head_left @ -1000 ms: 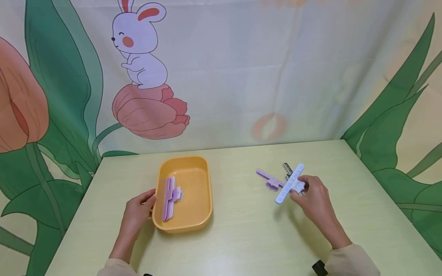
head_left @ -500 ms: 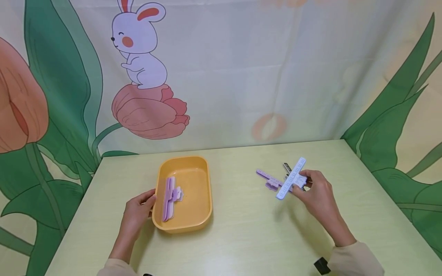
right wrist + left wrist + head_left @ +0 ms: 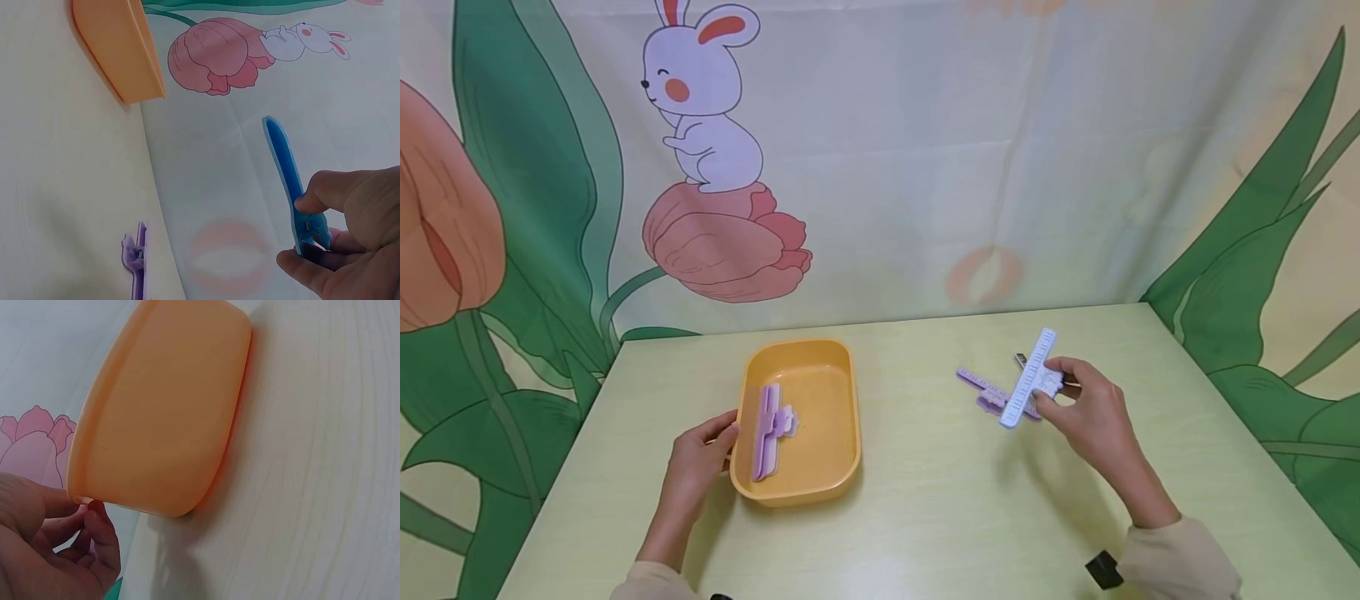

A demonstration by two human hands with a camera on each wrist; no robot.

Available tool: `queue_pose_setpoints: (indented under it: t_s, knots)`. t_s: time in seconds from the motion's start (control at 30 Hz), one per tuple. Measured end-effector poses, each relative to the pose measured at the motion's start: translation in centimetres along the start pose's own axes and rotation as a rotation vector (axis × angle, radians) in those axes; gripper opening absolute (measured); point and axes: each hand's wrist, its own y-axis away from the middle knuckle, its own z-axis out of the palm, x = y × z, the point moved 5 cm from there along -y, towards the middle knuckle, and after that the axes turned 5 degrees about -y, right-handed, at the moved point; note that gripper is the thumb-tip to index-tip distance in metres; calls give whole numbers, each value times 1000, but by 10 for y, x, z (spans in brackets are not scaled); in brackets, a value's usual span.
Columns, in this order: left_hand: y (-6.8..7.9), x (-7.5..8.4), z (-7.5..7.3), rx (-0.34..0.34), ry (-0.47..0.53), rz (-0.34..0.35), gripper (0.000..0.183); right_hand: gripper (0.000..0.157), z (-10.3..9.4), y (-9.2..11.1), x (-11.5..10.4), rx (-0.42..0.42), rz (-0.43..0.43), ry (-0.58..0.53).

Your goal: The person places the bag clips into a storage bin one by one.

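My right hand [image 3: 1090, 408] pinches a light blue ruler-marked clip [image 3: 1028, 379] by its handle, with the long bar slanting above the table. The right wrist view shows the same blue clip [image 3: 286, 169] side-on between thumb and fingers. Below it lie a purple clip [image 3: 981, 383] and a black-and-white clip [image 3: 1021, 360], the latter mostly hidden. At the left, my left hand [image 3: 696, 462] holds the rim of a yellow-orange plastic tub [image 3: 820, 450], thumb and finger pinching its edge [image 3: 81, 499]. Inside the tub lies another purple clip [image 3: 767, 433], near its left wall.
A pale wooden table [image 3: 917, 500] carries everything. Behind it hangs a printed cloth [image 3: 887, 167] with a rabbit and tulips, meeting the table's back edge. Bare tabletop lies between the tub and the clips on the right.
My right hand has lifted the blue clip a little up and away from the clips on the table, turning it slightly more upright. The left hand and tub have stayed put.
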Motion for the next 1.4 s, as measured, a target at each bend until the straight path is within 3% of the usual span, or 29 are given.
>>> queue_pose_setpoints:
  t_s: [0.33, 0.7, 1.4]
  knots:
    - [0, -1, 0, 1, 4, -2, 44, 43, 2, -6, -4, -68, 11, -48]
    - [-1, -1, -1, 1, -2, 1, 44, 40, 3, -11, -12, -52, -75, -53]
    - [-1, -1, -1, -2, -9, -12, 44, 42, 11, -25, -14, -81, -65, -93]
